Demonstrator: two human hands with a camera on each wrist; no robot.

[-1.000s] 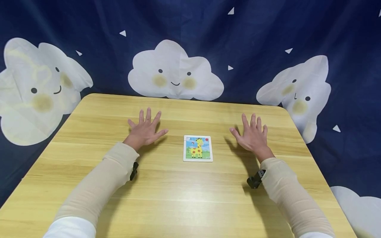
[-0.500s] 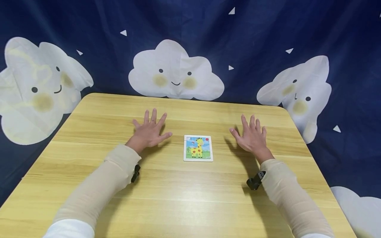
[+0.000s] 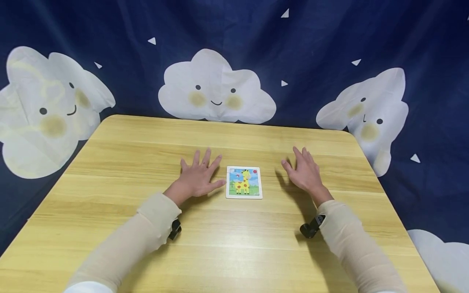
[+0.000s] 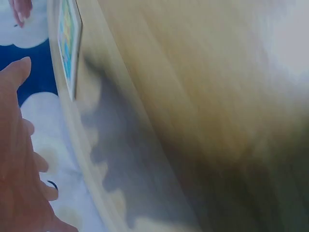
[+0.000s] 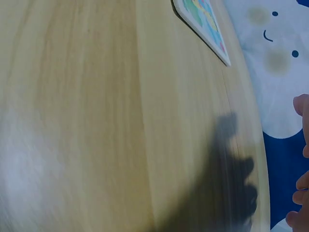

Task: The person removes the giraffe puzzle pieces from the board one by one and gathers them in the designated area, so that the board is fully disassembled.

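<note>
A square giraffe picture puzzle (image 3: pixel 244 182) with a white border lies flat near the middle of the table. My left hand (image 3: pixel 198 178) is just left of it, fingers spread, with the thumb tip close to the puzzle's left edge in the head view. To the right, farther from the puzzle, my right hand (image 3: pixel 304 173) hovers with its fingers extended and closer together. Both hands hold nothing. The left wrist view shows the puzzle (image 4: pixel 69 43) edge-on beyond the left thumb. A corner of the puzzle (image 5: pixel 205 21) shows at the top of the right wrist view.
The wooden table (image 3: pixel 234 248) spreads under both arms, its far edge against a dark blue curtain (image 3: pixel 249 28) printed with smiling clouds. Black wrist cameras (image 3: pixel 312 227) hang under both beige sleeves. Hand shadows fall on the tabletop.
My left hand has moved right and nearer to me, up beside the puzzle. My right hand has shifted slightly nearer to me, and its fingers have drawn together. The puzzle has stayed in place.
</note>
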